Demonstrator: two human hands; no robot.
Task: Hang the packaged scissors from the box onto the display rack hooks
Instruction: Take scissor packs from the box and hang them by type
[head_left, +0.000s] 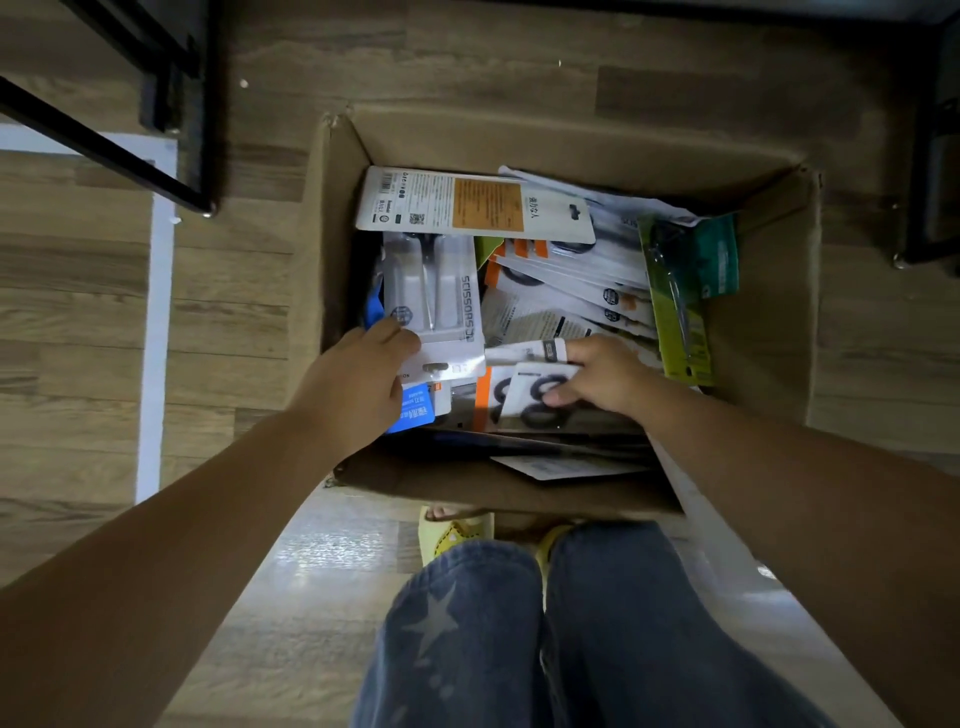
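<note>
Down on the wooden floor (249, 322) an open cardboard box (769, 291) sits just ahead of the person's knees, and it is the landmark for everything else. Inside the box lie many packaged scissors in a loose heap. At the box's left side the left hand (358, 384) grips the near edge of a white pack printed SCISSORS (441, 301), fingers curled over its corner beside the hang slot. Toward the box's middle the right hand (602, 379) pinches a white card with black scissor handles (535, 397), thumb pressed on its face and fingers bent behind it. Against the far wall of the box rests a white card with an orange panel (478, 202), turned back side up. Along the box's right wall a green pack (680, 312) lies with a teal one (719, 254) beside it. A blue pack (413, 413) shows under the left hand near the box's near wall. Beyond the box's far left corner stands a black metal frame (187, 104). Just behind the box's near wall are yellow slippers (457, 535) and blue jeans (467, 634).
</note>
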